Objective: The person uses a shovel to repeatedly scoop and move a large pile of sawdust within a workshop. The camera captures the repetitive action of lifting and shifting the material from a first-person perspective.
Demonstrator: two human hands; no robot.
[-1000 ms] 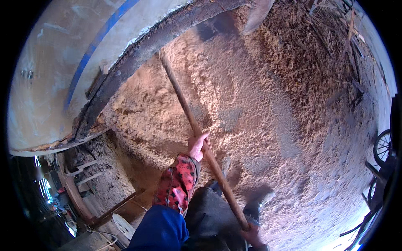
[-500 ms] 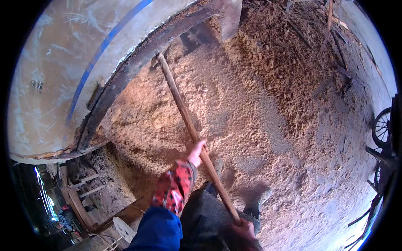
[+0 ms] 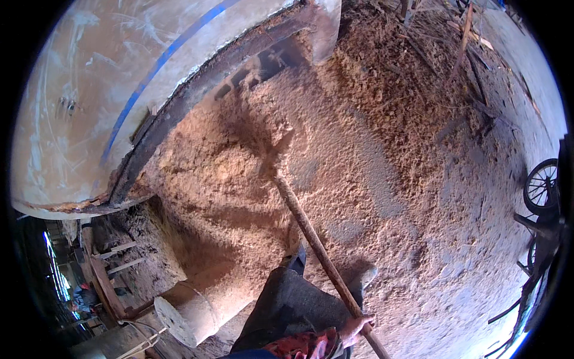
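A long wooden-handled hoe slants across the middle, from a heap of tan, sawdust-like material down to the lower edge. Its head is largely covered by the loose material, so its shape is hard to make out. My left hand, in a red patterned cuff, is closed around the lower part of the handle beside my right leg. My right hand is out of view. Around the tool's head, the loose sawdust is piled and furrowed.
A large pale curved shell with a blue stripe overhangs the heap at left. Hollow blocks show beneath its edge. A wooden log lies at lower left. Sticks lie at far right, and a spoked wheel stands right.
The hoe's head has come from beneath the shell's edge toward me, through the sawdust. My left hand has moved down and right, and my right hand has left the view.
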